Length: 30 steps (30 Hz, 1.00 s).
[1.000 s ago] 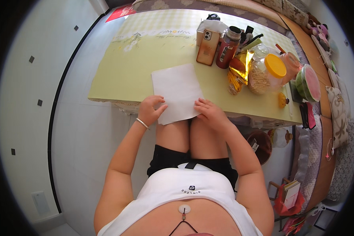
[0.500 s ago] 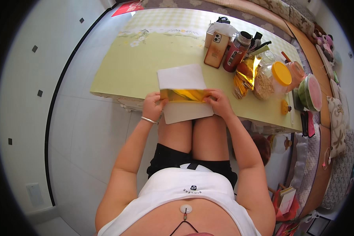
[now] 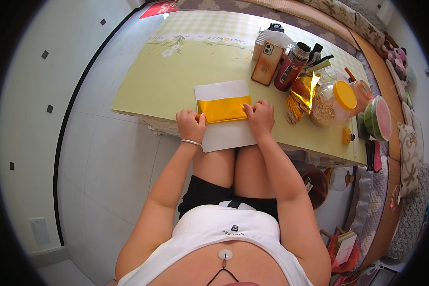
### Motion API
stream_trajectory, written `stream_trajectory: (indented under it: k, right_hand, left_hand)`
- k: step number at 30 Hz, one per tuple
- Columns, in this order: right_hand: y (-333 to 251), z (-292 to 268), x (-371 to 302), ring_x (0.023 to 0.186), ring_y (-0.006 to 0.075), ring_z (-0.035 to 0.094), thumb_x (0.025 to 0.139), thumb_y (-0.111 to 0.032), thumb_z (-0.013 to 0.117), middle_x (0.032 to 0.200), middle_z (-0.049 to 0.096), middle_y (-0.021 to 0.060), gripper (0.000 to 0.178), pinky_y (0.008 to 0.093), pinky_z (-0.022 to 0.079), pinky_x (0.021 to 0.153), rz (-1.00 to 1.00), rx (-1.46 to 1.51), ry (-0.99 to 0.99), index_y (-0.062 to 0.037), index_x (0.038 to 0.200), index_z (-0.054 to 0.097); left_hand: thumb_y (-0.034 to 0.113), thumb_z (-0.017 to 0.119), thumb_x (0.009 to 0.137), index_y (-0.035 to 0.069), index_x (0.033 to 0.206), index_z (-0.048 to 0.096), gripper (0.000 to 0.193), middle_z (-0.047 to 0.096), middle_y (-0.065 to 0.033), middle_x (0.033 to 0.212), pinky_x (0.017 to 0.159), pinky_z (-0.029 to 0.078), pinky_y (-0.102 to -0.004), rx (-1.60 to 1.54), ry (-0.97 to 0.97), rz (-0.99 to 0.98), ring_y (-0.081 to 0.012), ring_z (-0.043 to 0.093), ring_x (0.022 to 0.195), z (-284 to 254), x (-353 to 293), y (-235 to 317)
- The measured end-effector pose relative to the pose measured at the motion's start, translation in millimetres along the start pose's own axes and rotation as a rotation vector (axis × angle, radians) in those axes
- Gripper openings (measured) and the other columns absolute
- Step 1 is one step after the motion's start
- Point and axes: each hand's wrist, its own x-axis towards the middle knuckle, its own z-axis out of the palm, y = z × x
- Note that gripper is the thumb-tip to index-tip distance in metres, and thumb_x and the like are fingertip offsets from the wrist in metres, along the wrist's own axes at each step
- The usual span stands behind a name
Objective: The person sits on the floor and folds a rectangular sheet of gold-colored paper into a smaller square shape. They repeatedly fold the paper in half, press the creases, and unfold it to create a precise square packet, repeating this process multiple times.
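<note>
A folded strip of shiny gold foil paper [image 3: 223, 110] lies across a white sheet [image 3: 229, 137]. The sheet rests on the near edge of the table, and its lower part juts out over my thighs. My left hand [image 3: 190, 125], with a white bangle at the wrist, is closed on the strip's left end, fingers curled. At the strip's right end is my right hand [image 3: 260, 117], thumb pressed on the foil and the other fingers curled, partly hidden.
Right of the sheet stand a gold phone [image 3: 268, 63], a red flask [image 3: 292, 66], a crumpled gold packet [image 3: 304, 90] and a yellow-lidded jar [image 3: 336, 101]. Beyond them is a cut watermelon [image 3: 377, 119]. The table [image 3: 148, 90] has a pale green cover.
The gold strip now lies flatter and shows a broader face than before. My right hand has shifted slightly down along its right end, and the left hand's fingers have curled more.
</note>
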Motion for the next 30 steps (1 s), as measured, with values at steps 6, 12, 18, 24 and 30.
stream_trajectory:
  k: [6, 12, 18, 24, 30]
  right_hand:
    - [-4, 10, 8, 0.099, 0.0283, 0.058, 0.086, -0.042, 0.075, 0.1, 0.063, 0.0063, 0.039, 0.0436, 0.052, 0.078, 0.024, -0.125, 0.024, -0.006, 0.069, 0.07]
    - [0, 15, 9, 0.099, 0.0279, 0.058, 0.083, -0.041, 0.078, 0.1, 0.062, 0.0058, 0.037, 0.0429, 0.052, 0.078, 0.016, -0.178, 0.03, -0.0069, 0.069, 0.072]
    - [-1, 13, 7, 0.099, 0.028, 0.058, 0.083, -0.038, 0.079, 0.1, 0.062, 0.0056, 0.034, 0.0429, 0.052, 0.078, 0.003, -0.147, 0.029, -0.007, 0.07, 0.073]
    - [3, 10, 7, 0.101, 0.0271, 0.056, 0.084, -0.037, 0.077, 0.102, 0.059, 0.0039, 0.027, 0.0412, 0.055, 0.078, 0.0, -0.157, -0.014, -0.0101, 0.081, 0.074]
    - [-2, 11, 6, 0.101, 0.0273, 0.056, 0.085, -0.033, 0.076, 0.101, 0.059, 0.0045, 0.025, 0.0414, 0.054, 0.079, -0.017, -0.14, 0.002, -0.0093, 0.08, 0.073]
  left_hand:
    - [0.015, 0.077, 0.08, 0.002, 0.068, 0.063, 0.023, 0.058, -0.0134, 0.087, 0.085, 0.046, -0.0454, 0.058, 0.02, 0.02, -0.0346, 0.053, 0.094, 1, 2, 1]
    - [0.018, 0.079, 0.079, 0.003, 0.068, 0.063, 0.025, 0.058, -0.0137, 0.087, 0.086, 0.047, -0.0449, 0.107, -0.032, 0.009, -0.0347, 0.053, 0.095, -1, 6, 4]
    - [0.018, 0.08, 0.078, 0.003, 0.074, 0.064, 0.023, 0.057, -0.0132, 0.087, 0.086, 0.046, -0.0446, 0.115, -0.05, 0.041, -0.0351, 0.053, 0.094, -3, 6, 1]
    - [0.01, 0.073, 0.081, -0.001, 0.108, 0.066, 0.03, 0.066, -0.018, 0.11, 0.1, 0.046, -0.0432, 0.052, 0.098, 0.321, -0.0393, 0.055, 0.115, -11, 15, 16]
    - [0.002, 0.056, 0.089, 0.003, 0.13, 0.063, 0.041, 0.057, -0.0179, 0.142, 0.111, 0.043, -0.0406, -0.035, -0.35, 0.6, -0.0349, 0.051, 0.135, 8, 23, -19]
